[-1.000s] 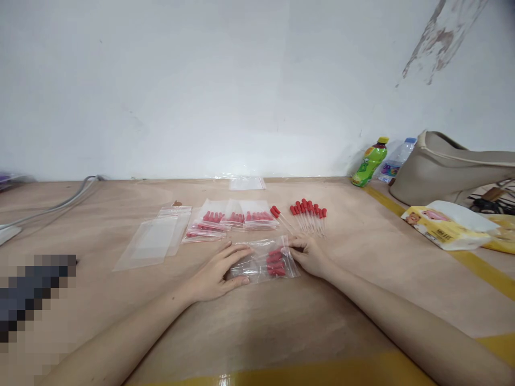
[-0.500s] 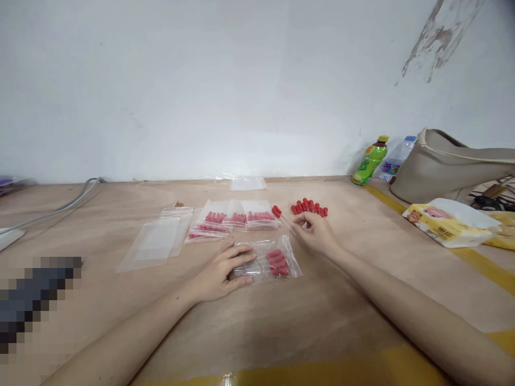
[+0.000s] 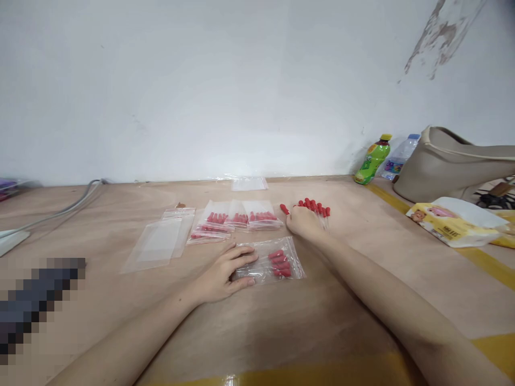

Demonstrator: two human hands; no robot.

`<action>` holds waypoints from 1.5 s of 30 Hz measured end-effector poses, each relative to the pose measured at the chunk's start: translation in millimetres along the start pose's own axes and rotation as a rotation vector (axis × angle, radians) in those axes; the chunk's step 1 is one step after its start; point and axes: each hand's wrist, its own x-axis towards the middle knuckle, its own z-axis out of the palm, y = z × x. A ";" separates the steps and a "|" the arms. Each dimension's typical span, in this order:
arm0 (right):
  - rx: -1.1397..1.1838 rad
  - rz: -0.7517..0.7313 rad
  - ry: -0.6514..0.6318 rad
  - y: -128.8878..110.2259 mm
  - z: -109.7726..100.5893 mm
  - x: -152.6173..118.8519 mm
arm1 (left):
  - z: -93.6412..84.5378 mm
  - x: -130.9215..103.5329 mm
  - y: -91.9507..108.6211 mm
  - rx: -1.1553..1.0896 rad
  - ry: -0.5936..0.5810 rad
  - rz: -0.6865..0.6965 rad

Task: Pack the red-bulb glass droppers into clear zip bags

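Observation:
My left hand [image 3: 223,271], fingers spread, rests on the left end of a clear zip bag [image 3: 261,279]. Inside that bag, several droppers with red rubber bulbs [image 3: 279,264] lie side by side near its right end. My right hand [image 3: 304,221] is closed, palm down, beyond the bag. A red dropper bulb [image 3: 284,209] pokes out at its left, while the fingertips are mostly hidden. Touching or just beyond that hand lies a loose row of red-bulbed droppers [image 3: 319,208], partly covered by it.
Filled zip bags [image 3: 241,214] overlap behind my left hand. Flat bags [image 3: 155,241] lie to their left, and another [image 3: 249,184] by the wall. At right stand a green bottle [image 3: 373,161], a clear bottle [image 3: 400,158], a beige bag [image 3: 438,171] and a tissue pack [image 3: 446,222].
My right hand has moved slightly away from me and turned palm down, closer to the loose droppers. Two bulbs showed at its left before; one shows now. My left hand stays on the bag.

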 end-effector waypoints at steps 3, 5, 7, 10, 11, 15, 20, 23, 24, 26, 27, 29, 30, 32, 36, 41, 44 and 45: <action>0.135 -0.052 0.025 16.0 -1.0 -3.0 | 0.0 0.4 0.0 -0.006 0.006 -0.003; 0.357 -0.086 0.085 28.5 -0.6 -7.7 | 0.2 0.3 0.1 -0.012 0.013 0.000; 0.619 -0.121 0.150 40.0 0.4 -16.2 | 0.4 0.2 0.1 -0.015 0.015 0.002; 0.907 -0.125 0.169 50.5 2.4 -35.3 | 0.3 0.5 0.3 -0.005 0.011 0.002; 0.983 -0.100 0.162 51.6 3.5 -42.2 | 0.3 0.5 0.4 -0.001 0.009 0.002; 1.216 0.057 0.114 46.7 10.3 -63.6 | 0.2 0.1 0.9 -0.001 0.007 -0.003; 1.452 0.129 0.041 34.4 17.1 -71.7 | 0.2 -0.6 1.4 0.007 0.021 -0.003; 1.543 0.133 -0.015 30.8 18.7 -73.7 | -0.6 0.1 2.3 0.006 0.022 -0.003; 1.560 0.133 -0.040 30.4 19.0 -74.5 | -1.0 0.3 2.6 0.003 0.023 -0.001; 1.565 0.119 -0.106 31.1 18.5 -76.2 | -1.7 0.5 3.3 -0.005 0.028 0.005; 1.545 0.102 -0.144 32.2 17.7 -76.9 | -2.0 0.5 3.5 -0.009 0.030 0.005; 1.468 0.049 -0.228 36.0 14.4 -76.9 | -2.4 0.4 3.9 -0.016 0.031 0.001; 1.423 0.016 -0.285 38.7 12.0 -76.0 | -2.5 0.4 4.0 -0.018 0.029 -0.001; 1.355 -0.045 -0.437 45.0 6.6 -72.5 | -2.6 0.5 4.0 -0.017 0.027 -0.002; 1.263 -0.126 -0.709 54.5 0.1 -63.3 | -1.9 0.8 3.1 -0.005 0.029 0.003; 1.161 -0.125 -0.631 44.4 8.4 -61.7 | -1.0 0.2 2.4 0.007 0.032 0.010; 1.144 -0.071 -0.507 33.0 13.7 -63.8 | -1.5 -0.2 3.2 0.014 0.033 0.002; 1.143 -0.053 -0.463 29.9 14.5 -64.5 | -1.6 -0.3 3.4 0.014 0.032 0.002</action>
